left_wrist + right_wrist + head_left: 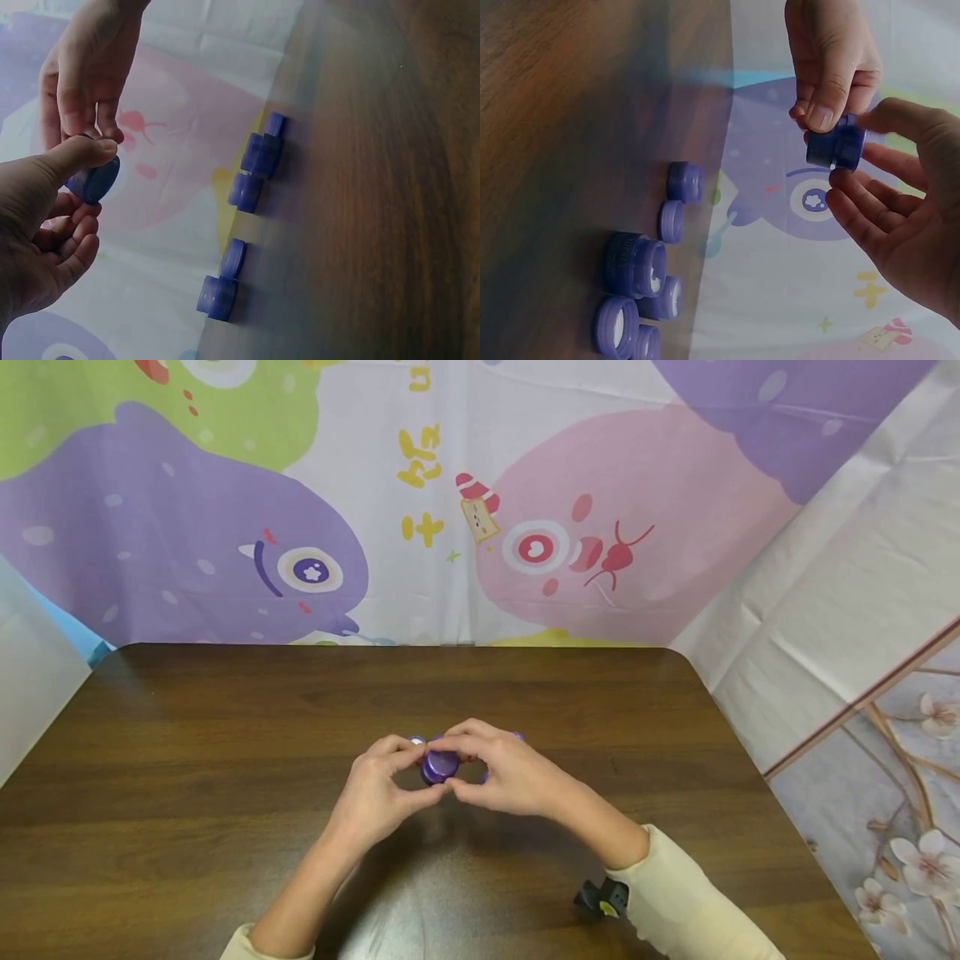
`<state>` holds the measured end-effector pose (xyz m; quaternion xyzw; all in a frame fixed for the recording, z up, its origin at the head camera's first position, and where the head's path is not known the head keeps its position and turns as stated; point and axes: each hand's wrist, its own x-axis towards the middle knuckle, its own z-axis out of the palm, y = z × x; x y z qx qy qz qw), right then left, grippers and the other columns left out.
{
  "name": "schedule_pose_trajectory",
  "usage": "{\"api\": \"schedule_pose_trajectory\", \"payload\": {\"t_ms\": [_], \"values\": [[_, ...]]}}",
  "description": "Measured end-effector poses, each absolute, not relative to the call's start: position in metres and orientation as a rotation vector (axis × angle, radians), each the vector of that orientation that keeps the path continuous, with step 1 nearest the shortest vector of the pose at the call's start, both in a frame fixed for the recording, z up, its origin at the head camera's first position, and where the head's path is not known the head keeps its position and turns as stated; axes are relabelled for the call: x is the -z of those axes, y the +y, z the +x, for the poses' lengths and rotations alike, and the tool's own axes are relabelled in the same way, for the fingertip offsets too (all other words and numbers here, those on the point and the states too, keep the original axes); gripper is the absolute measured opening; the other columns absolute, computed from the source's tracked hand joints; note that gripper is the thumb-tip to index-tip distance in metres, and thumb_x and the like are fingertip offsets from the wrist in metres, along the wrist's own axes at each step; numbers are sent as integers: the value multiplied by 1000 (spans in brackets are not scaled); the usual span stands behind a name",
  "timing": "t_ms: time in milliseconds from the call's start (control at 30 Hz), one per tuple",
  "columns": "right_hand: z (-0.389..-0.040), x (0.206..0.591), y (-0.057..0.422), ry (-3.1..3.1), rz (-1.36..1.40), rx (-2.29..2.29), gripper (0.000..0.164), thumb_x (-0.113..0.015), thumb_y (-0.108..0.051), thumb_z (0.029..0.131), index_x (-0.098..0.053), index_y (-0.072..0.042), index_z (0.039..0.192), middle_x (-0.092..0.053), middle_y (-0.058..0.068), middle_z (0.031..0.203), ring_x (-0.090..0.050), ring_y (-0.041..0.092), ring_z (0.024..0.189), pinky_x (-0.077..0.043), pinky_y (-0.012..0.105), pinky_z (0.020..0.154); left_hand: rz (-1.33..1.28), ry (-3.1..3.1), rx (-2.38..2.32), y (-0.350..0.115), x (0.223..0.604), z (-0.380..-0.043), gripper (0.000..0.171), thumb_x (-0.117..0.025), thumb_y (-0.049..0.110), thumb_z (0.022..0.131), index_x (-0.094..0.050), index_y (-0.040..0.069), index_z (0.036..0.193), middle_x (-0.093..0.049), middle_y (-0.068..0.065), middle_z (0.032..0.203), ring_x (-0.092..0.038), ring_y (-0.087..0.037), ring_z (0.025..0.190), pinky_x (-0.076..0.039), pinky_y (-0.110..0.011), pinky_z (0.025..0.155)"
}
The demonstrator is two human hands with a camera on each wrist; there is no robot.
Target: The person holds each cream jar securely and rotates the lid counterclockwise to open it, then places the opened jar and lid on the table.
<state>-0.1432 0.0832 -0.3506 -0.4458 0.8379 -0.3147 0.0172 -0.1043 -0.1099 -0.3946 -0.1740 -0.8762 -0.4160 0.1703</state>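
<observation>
Both hands hold a small purple jar (441,766) between them, raised above the table, its lid facing up in the head view. The left hand (378,793) pinches the jar's body (821,151) between thumb and fingers. From the other side, the right hand (513,770) pinches the jar's lid (850,147) with thumb and fingertips. A narrow step with a pale spot shows between lid and body in the right wrist view; whether the lid is fully seated I cannot tell. In the left wrist view, the right hand (94,67) partly hides behind the jar.
Beyond the hands, several purple jars and lids stand on the brown wooden table (187,827). Among them are an open jar (634,265) with white inside, a lid (616,328) and a smaller jar (684,181). A printed cloth (450,568) hangs behind the table.
</observation>
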Motion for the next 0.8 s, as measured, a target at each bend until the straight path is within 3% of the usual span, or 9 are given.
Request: {"api": "schedule_pose_trajectory", "payload": {"t_ms": [233,500,633,800], "values": [[-143,350,83,2624,-1304,1055,37,-73,-16,81,-64,-4,115,-61,6,104,-62,14,85,-54,21,70,-464,-2505,1177,-109,394,-104,42,-83,13,67,-70,-1,105,-65,-6,95,-63,-19,89,-55,-32,76],[-143,349,83,2587,-1353,982,37,-67,-13,84,-61,-6,119,-59,6,115,-61,11,91,-53,19,70,-494,-2499,1200,-110,395,-103,45,-83,11,68,-68,-3,108,-64,-6,95,-63,-19,88,-55,-30,75],[-143,348,82,2603,-1305,1034,39,-71,-18,82,-62,-6,118,-59,4,109,-62,13,90,-52,17,75,-487,-2497,1184,-110,395,-103,45,-82,12,68,-68,-2,108,-64,-5,94,-63,-19,87,-54,-29,73],[-143,346,81,2624,-1281,1001,32,-69,-17,84,-65,-7,114,-60,4,104,-61,15,87,-51,17,70,-491,-2494,1192,-109,394,-103,45,-82,15,69,-68,-2,108,-64,-5,94,-62,-21,87,-54,-26,71]]}}
